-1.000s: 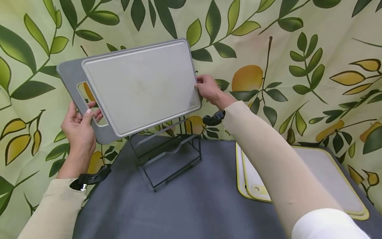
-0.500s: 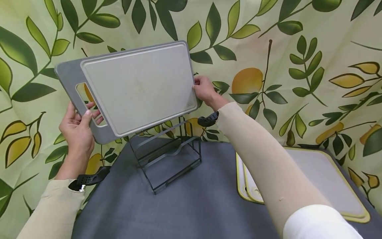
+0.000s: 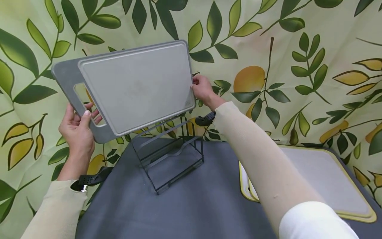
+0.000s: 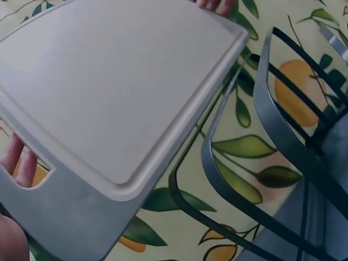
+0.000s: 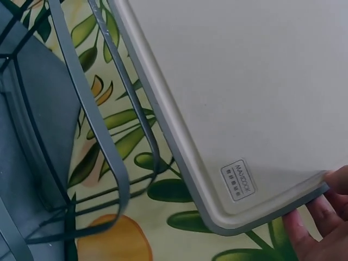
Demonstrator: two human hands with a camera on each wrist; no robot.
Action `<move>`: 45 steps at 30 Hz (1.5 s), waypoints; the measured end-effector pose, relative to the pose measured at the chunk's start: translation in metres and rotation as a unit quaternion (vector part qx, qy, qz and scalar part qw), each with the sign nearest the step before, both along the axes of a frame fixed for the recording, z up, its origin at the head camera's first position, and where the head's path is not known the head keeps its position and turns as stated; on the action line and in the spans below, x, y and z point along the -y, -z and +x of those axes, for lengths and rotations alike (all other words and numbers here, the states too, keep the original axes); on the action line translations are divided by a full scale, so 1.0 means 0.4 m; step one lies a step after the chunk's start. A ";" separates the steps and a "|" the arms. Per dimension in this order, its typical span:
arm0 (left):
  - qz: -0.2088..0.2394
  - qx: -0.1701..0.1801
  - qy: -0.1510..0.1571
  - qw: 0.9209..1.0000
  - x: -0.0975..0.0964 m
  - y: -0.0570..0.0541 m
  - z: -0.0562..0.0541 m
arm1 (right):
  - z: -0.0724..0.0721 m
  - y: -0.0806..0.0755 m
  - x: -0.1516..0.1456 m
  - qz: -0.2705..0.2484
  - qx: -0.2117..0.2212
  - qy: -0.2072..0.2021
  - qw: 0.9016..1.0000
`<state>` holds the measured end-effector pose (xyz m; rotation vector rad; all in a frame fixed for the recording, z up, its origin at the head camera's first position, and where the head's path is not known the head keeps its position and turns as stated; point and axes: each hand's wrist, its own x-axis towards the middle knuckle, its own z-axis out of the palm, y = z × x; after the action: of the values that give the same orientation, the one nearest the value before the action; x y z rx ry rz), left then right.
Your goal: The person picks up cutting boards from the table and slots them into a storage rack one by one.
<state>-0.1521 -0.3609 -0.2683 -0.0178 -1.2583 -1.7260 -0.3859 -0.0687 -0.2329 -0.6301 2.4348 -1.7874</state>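
Note:
A large cutting board (image 3: 137, 86), white with a grey rim and a grey handle end, is held up in the air, tilted with its handle end lower on the left. My left hand (image 3: 78, 127) grips that handle end, fingers passing through the slot and thumb on the front. At the opposite short edge my right hand (image 3: 204, 90) pinches the board between thumb and fingers. Just beneath the board stands a dark metal rack (image 3: 168, 154) with upright dividers. In the right wrist view a small printed label (image 5: 237, 180) shows near the board's corner.
Two yellow-rimmed cutting boards (image 3: 322, 179) lie stacked at the right on the grey cloth-covered table (image 3: 191, 205), partly behind my right sleeve. A leaf-patterned curtain (image 3: 268, 20) hangs close behind the rack.
The board and both hands have shifted slightly left, with the board's right end a little lower towards the rack. Both grips stay the same.

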 end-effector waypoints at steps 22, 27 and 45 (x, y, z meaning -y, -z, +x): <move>-0.004 -0.003 -0.020 1.000 0.013 0.029 -0.008 | -0.008 0.025 0.019 -0.011 0.002 0.002 1.000; -0.003 -0.005 -0.016 1.000 0.014 0.025 -0.010 | -0.010 0.023 0.022 -0.015 -0.002 0.004 1.000; -0.014 0.004 -0.021 1.000 0.006 0.056 -0.010 | -0.013 0.067 0.011 -0.014 -0.008 0.005 1.000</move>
<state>-0.1562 -0.3634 -0.2905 -0.0019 -1.2799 -1.6745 -0.3910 -0.0730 -0.2599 -0.6391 2.4311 -1.8304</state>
